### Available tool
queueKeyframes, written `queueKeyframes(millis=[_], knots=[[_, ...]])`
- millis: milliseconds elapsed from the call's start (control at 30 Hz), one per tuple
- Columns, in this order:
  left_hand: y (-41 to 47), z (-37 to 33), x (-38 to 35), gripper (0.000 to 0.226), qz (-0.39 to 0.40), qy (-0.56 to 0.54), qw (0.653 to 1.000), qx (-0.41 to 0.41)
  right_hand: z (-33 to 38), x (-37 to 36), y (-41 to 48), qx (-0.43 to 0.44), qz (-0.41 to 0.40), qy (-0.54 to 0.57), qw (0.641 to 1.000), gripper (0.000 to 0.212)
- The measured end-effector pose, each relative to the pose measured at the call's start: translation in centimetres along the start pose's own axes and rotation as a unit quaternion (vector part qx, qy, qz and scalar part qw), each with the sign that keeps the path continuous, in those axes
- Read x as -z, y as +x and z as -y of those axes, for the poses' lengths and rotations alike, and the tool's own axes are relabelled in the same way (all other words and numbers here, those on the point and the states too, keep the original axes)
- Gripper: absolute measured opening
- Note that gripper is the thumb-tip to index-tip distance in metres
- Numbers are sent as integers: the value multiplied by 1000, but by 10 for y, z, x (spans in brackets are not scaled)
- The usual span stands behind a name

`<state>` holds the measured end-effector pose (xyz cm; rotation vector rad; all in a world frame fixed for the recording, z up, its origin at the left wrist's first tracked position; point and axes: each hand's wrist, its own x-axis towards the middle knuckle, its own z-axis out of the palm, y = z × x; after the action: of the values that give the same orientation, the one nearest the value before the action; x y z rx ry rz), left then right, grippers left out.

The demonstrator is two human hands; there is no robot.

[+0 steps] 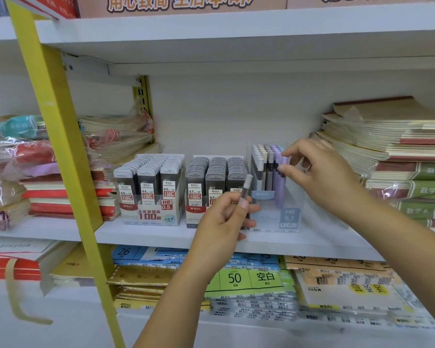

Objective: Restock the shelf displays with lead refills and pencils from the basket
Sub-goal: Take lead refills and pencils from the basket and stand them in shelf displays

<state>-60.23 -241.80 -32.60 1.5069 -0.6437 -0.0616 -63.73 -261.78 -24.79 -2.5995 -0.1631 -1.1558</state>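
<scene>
On the white shelf (161,237) three display boxes stand side by side. The left box (151,214), printed HB 0.5, is packed with three rows of flat lead-refill cases, dark with pale grey caps. The middle box (195,217), with 0.7 HB on its cases, holds three rows of the same sort. To its right stands the clear box (290,217), labelled HB 0.7, and in it slim upright tubes are ranked by colour — white-capped, cream, grey-brown and lilac. Its front right part holds no tubes. The left hand (224,217) is raised in front of the middle box, fingers curled round the lower end of a grey tube (245,189). This tube is thin, dark and see-through with a whitish cap, and it tilts a little to the right, just beside the clear box. The right hand (319,172) reaches in from the right, wrist bent and back upward. Its thumb and forefinger pinch the top of a lilac tube (279,183) that stands in the clear box — the other fingers are loosely bent behind. Stacks of notebooks (399,146) sit at the far right of the shelf.
</scene>
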Motion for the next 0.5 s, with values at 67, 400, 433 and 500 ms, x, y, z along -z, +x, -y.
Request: queueKeyframes(millis=[67, 400, 433, 500], knots=[[0, -1, 0, 15, -3, 1, 1000, 0, -1, -4, -1, -14, 7, -32, 999, 17], [-1, -11, -3, 16, 18, -15, 998, -53, 48, -4, -30, -45, -14, 196, 980, 23], [-1, -12, -5, 16, 26, -14, 998, -57, 53, -5, -31, -69, 19, 261, 963, 25], [0, -15, -10, 17, 21, 0, 997, -69, 58, -4, -29, -89, 28, 334, 938, 25]])
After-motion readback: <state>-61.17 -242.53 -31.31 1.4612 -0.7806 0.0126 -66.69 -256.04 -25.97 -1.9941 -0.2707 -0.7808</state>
